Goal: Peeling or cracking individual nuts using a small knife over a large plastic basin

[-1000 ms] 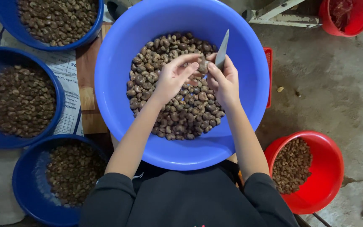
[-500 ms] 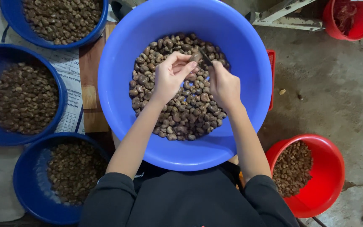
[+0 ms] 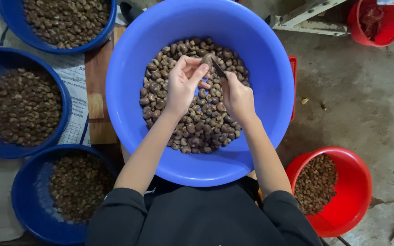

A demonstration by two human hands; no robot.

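The whole setup sat low on a rough grey concrete floor (image 3: 365,91), stained and cracked toward the lower right corner, with a few crumbs scattered on it. Right in the middle was a big light-blue plastic basin (image 3: 128,91) with a heap of brown nuts (image 3: 197,123) piled in the bottom. Both of the person's hands were over that heap. The left hand (image 3: 182,89) had its fingers curled in, pinching a single nut (image 3: 207,59) up at the fingertips just above the pile. The right hand (image 3: 237,96) was closed around the handle of a small knife (image 3: 218,68), with the dark blade angled up and left so the tip met the pinched nut. Black sleeves and a black top filled the bottom of the view. Off to the left, three darker blue bowls (image 3: 64,98) held more brown nuts, one at the top, one in the middle and one lower down, all sitting near each other on printed paper (image 3: 75,75) spread over the floor. A wooden board (image 3: 97,82) lay between those bowls and the big basin, partly tucked under the basin's rim. On the right, a red tub (image 3: 359,182) with a smaller load of nuts stood near the person's right elbow, a second red tub (image 3: 379,23) was up in the far corner, and a pale metal frame (image 3: 311,18) ran along the top edge.
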